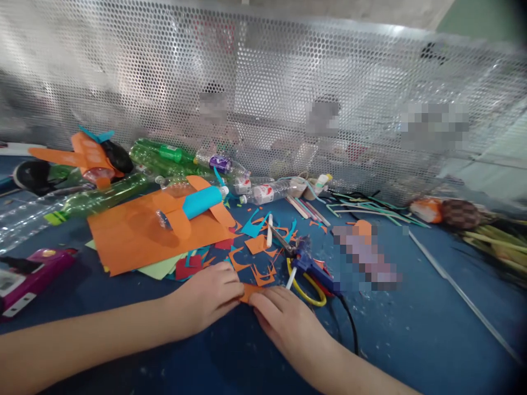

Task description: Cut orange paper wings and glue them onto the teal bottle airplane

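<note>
A small piece of orange paper (246, 293) is pinched between my two hands, low over the blue tabletop. My left hand (212, 296) has its fingers closed on the left end of it. From the other side, my right hand (286, 315) grips the right end, fingers curled over. Most of the piece is hidden by my fingers. Just beyond lie orange paper scraps (261, 274). Beside my right hand rest a blue glue gun (313, 266) and scissors with a yellow handle (307, 288).
A bottle plane with blue and orange paper (201, 202) sits on a large orange sheet (123, 236). Green plastic bottles (107, 195) lie behind it. At the left is a magenta device (41, 274). A perforated metal screen (272, 82) closes off the back.
</note>
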Tool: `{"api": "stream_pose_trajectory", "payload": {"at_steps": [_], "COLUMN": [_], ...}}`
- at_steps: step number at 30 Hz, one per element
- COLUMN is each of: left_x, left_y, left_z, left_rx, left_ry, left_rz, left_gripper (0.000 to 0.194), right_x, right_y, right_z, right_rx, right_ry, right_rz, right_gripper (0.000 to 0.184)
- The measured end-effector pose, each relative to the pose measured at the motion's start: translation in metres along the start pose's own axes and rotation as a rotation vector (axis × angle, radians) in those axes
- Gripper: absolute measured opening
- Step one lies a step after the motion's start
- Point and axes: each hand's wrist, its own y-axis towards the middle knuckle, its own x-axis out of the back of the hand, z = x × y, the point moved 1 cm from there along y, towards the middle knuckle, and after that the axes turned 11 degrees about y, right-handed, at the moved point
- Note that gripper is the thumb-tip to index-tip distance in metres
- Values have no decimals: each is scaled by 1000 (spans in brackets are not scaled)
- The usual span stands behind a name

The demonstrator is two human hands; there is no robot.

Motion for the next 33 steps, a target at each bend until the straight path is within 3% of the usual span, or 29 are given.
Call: {"api": "stream_pose_trajectory", "payload": {"at_steps": [3, 7, 13, 18, 22, 27, 33], "left_x": [-4, -10, -10, -10, -10, -6, -7], "left_y": [-11, -22, -24, -20, -18, -16, -16], "left_z": [1, 6, 11, 17, 19, 18, 19], "left_rx": [12, 31, 73, 181, 313, 269, 238], "left_ry": [-37, -86, -163, -258, -343, -339, -307], "left_rz": [-30, -105, -170, -130, -76, -26, -1], "left_gripper": [17, 15, 12, 7, 20, 8, 11], "right_x": [-1, -2, 2, 4, 5, 6, 3], "right_y": [0, -1, -2, 0, 1, 1, -2], "right_z": [-2, -5, -6, -9, -10, -12, -15], "right_rx": [-70, -36, -20, -83, -109, -124, -116], "right_ry": [29, -32, -78, -51, -99, -43, -31], "right_rz": [19, 2, -57, -89, -99, -77, -39], "right_gripper": [16, 12, 24, 27, 23, 24, 28]}}
